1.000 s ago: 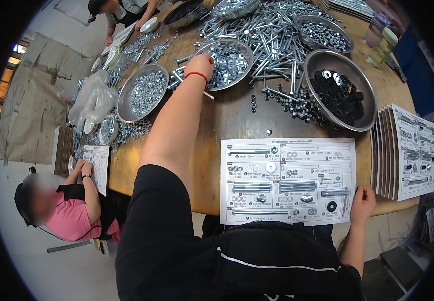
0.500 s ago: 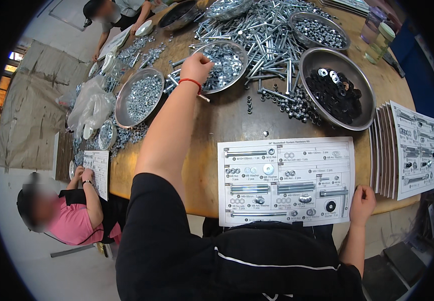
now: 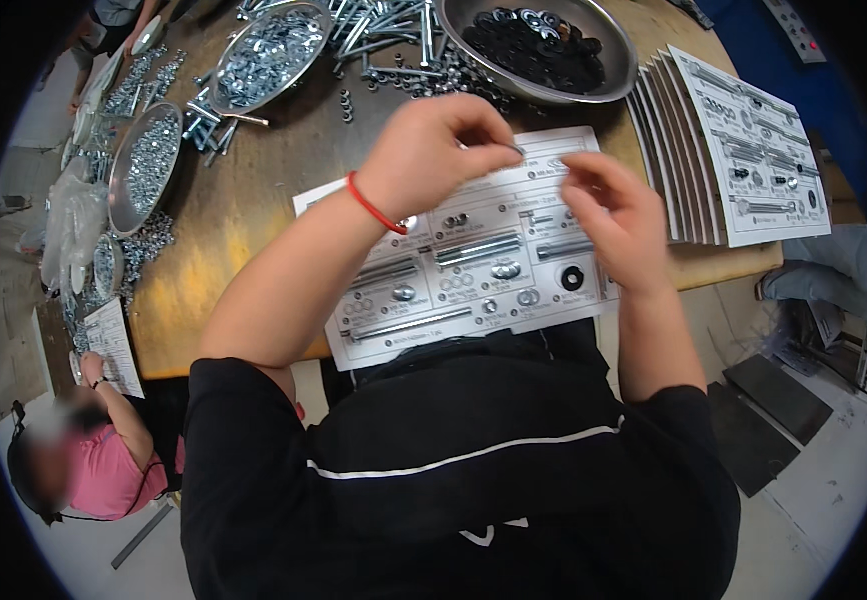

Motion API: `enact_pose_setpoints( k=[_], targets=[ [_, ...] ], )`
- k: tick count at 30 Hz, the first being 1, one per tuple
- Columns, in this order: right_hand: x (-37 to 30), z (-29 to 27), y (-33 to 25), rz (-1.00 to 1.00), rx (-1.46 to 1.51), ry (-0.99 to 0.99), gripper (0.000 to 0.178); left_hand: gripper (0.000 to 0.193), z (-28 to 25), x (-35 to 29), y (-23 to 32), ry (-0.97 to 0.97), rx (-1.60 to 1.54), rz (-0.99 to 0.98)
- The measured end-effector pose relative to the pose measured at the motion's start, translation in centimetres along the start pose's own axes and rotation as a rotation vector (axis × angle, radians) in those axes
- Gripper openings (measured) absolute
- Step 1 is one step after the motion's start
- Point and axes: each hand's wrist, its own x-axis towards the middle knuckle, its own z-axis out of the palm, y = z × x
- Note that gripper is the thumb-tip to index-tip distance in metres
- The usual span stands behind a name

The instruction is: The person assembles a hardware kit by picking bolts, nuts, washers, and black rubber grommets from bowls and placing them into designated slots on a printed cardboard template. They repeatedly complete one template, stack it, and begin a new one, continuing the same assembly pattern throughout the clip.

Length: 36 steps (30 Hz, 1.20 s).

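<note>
A printed white hardware card (image 3: 383, 350), with pictures of bolts, nuts and washers, lies at the table's near edge in front of me. Over its upper part, my left hand (image 3: 443, 150), with a red cord at the wrist, is pinched closed. Something small and dark shows at its fingertips, too small to name. Close by, above the card's right side, my right hand (image 3: 621, 215) has bent fingers and its thumb apart from them, with nothing visible between. Its fingertips are a short way from the left ones. My hands and forearms hide parts of the card.
A metal bowl of black washers (image 3: 618, 70) stands beyond my hands. Further left are a bowl of silver washers (image 3: 268, 60), loose bolts (image 3: 383, 25) and a bowl of nuts (image 3: 148, 165). Similar cards (image 3: 753, 170) lean at right. A co-worker in pink (image 3: 118, 465) sits at left.
My left hand has come back from the bowl of silver washers to above the card. The right hand has left the card's edge and moved over it. The view has shifted.
</note>
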Motion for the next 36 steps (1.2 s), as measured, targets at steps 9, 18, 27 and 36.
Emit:
enact_pose_setpoints(
  k=[9, 18, 27, 36],
  targets=[
    [3.1, -2.5, 3.1, 0.211, 0.046, -0.202, 0.011, 0.019, 6.0, 2.6, -2.3, 0.012, 0.109, -0.044],
    [3.6, -3.0, 6.9, -0.159, -0.742, -0.202, 0.021, 0.038, 7.7, 4.2, -5.1, -0.027, 0.541, -0.124],
    [3.6, -3.6, 6.7, -0.015, -0.642, -0.266, 0.027, 0.022, 9.3, 4.5, -6.1, -0.066, 0.625, -0.088],
    [2.3, -3.1, 3.9, 0.196, -0.779, -0.369, 0.018, 0.021, 9.1, 4.4, -6.0, -0.085, 0.64, 0.009]
  ],
)
